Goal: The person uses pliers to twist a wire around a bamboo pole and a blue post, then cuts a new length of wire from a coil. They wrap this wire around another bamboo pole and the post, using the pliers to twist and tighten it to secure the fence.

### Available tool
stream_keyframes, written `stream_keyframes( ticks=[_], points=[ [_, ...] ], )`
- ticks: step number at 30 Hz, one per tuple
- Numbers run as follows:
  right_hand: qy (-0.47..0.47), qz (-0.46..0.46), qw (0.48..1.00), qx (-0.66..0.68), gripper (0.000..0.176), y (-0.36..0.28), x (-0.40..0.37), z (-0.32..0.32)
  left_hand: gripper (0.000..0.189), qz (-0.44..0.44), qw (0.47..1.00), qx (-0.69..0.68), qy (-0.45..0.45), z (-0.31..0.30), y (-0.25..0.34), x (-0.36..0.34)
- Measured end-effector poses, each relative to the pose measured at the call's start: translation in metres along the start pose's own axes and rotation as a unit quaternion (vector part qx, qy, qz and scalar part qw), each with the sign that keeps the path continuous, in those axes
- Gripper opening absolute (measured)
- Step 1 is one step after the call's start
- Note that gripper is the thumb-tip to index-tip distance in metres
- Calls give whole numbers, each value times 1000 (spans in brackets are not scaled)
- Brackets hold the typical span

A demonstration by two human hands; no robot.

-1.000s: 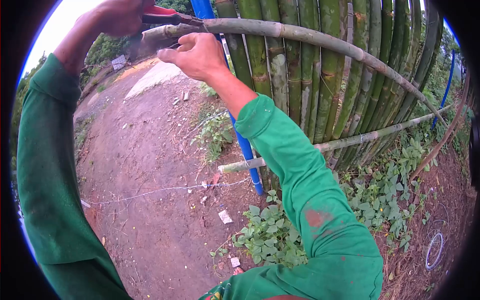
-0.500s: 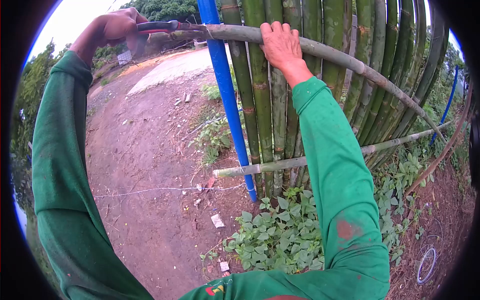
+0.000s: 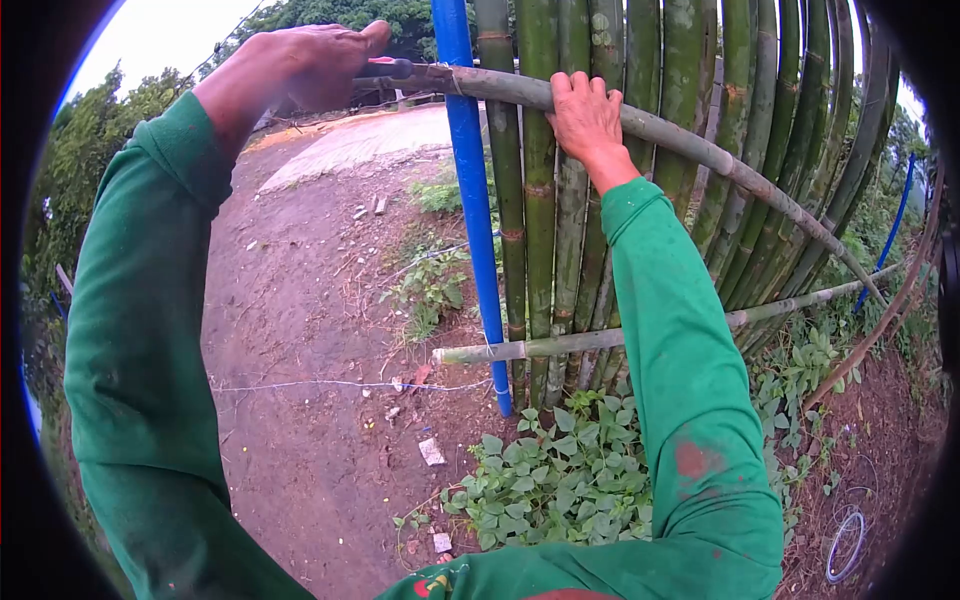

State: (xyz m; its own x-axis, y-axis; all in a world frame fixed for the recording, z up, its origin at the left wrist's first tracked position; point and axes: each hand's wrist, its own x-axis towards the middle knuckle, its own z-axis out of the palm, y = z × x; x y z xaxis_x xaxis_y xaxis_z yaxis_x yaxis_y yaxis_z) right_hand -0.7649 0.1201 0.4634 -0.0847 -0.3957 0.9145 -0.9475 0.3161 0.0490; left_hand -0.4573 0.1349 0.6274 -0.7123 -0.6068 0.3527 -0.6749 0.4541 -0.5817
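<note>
Along top edge of fence [image 3: 650, 50], left hand [image 3: 300, 65] clenched round pliers [image 3: 387, 68] at end of rail [image 3: 690, 143], right hand [image 3: 588, 115] wrapped over it.

Showing as bare reddish dirt ground [image 3: 290, 300]. Carrying a thin pale string [image 3: 330, 384] across the middle, with small pale scraps [image 3: 432, 451] lying near it. Bearing leafy weeds [image 3: 560, 480] along the right edge and a wire coil [image 3: 845, 545] at the near right corner.

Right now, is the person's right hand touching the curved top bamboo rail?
Touching. Head view: right hand lies over the top bamboo rail, fingers wrapped across it, no gap.
</note>
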Motion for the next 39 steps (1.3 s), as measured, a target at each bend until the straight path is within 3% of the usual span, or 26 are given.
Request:
stream_keyframes(
  ticks=[2, 3, 6, 9, 10, 13, 15, 16, 18, 21, 22, 24, 26, 30, 32, 33, 36, 38, 39],
  points=[
    [14, -4, 1000, 18, 27, 0, -2, -3, 19, 53, 998, 26, -34, 3, -18, 3],
    [15, -6, 1000, 18, 29, 0, -1, -3, 16, 32, 998, -18, -47, 4, -30, 7],
    [14, -9, 1000, 14, 32, 2, -1, -2, 19, 120, 983, 126, 53, 7, -63, 1],
    [2, -6, 1000, 12, 32, 1, -3, -3, 19, 138, 978, 102, 119, 29, -95, -25],
    [-3, -2, 1000, 14, 32, 0, -1, -5, 23, 93, 984, 55, 142, 46, -95, -40],
    [-9, 14, 1000, 10, 30, -3, -2, -3, 36, -23, 976, -68, 208, 104, -66, -84],
    [-10, 18, 1000, 3, 30, -3, 0, -3, 31, -85, 954, -154, 242, 130, -27, -96],
    [-11, 18, 1000, 2, 30, -4, 0, -4, 14, -98, 937, -187, 280, 144, -13, -93],
    [-17, 14, 1000, -2, 33, -4, -1, -5, 14, -97, 891, -220, 386, 146, 23, -80],
    [-22, 7, 1000, -3, 40, -2, -1, -7, 24, -55, 858, -186, 475, 156, 43, -42],
    [-18, 5, 1000, -1, 40, -2, -1, -8, 25, -43, 855, -181, 484, 175, 36, -19],
    [-17, 4, 1000, -2, 40, -1, -1, -8, 23, -171, 938, -130, 271, 171, 32, 12],
    [-20, 4, 1000, -7, 41, -2, -1, -6, 25, -180, 912, -141, 340, 162, 23, 20],
    [-14, -5, 1000, -5, 35, 1, -1, -5, 21, -98, 819, -200, 529, 162, 31, 9],
    [-6, -8, 1000, -5, 36, 1, -1, -2, 23, -124, 943, -108, 288, 158, 31, 8],
    [-2, -10, 1000, -2, 36, -1, -2, -1, 25, -176, 948, -132, 231, 151, 34, 13],
    [10, -17, 1000, 13, 37, 1, -3, -1, 28, -187, 904, -202, 327, 147, 28, -10],
    [13, -16, 1000, 17, 38, 2, -3, -1, 21, -118, 842, -324, 414, 174, 43, -43],
    [19, -7, 999, 28, 36, 3, 1, 4, 15, -159, 799, -453, 362, 189, 63, -70]
  ],
)
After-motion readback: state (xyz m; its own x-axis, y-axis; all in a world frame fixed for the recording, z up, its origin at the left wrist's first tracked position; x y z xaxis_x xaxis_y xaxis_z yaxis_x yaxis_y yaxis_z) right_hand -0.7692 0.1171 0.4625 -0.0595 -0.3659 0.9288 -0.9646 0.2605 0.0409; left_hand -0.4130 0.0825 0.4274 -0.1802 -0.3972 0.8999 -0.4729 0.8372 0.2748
